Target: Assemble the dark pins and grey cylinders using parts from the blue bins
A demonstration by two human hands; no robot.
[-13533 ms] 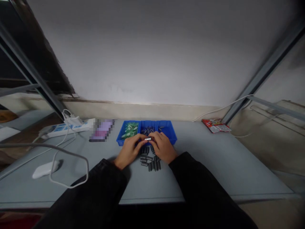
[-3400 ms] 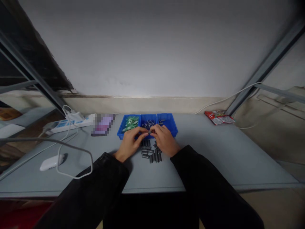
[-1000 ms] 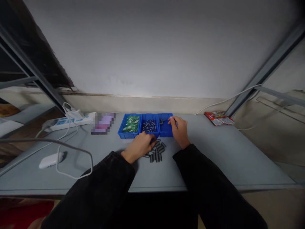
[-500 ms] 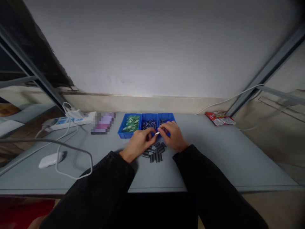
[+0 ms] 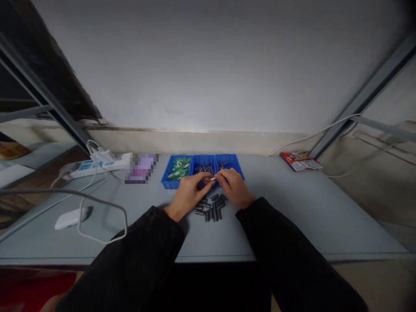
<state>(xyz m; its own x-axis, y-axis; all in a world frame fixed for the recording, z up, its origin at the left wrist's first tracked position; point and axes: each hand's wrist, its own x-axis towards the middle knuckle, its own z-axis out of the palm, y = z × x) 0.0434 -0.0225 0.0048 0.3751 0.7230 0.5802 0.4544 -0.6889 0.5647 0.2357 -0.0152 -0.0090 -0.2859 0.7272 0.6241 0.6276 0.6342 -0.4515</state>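
Observation:
My left hand point(image 5: 188, 193) and my right hand point(image 5: 236, 187) meet fingertip to fingertip over the front of the blue bins. Between them they pinch a small whitish piece point(image 5: 212, 178), too small to name exactly. On the table just below the hands lie several dark grey cylinders point(image 5: 214, 212). Behind the hands stand three blue bins side by side. The left bin point(image 5: 165, 177) holds green and whitish pieces. Small shiny metal pins point(image 5: 204, 167) fill the middle one. A few dark pieces point(image 5: 222, 164) lie in the right bin point(image 5: 239, 170), partly hidden by my right hand.
A power strip point(image 5: 97, 167) with white cables and a pixelated phone-like object point(image 5: 142, 168) lie at the left. Nearer is a white rounded case point(image 5: 69, 218) beside a looped cable point(image 5: 125, 221). A red packet point(image 5: 300, 161) rests at the back right.
My fingers have shifted slightly around the whitish piece, and less of it shows. My left thumb sits a little lower. The cylinders and bins remain in place.

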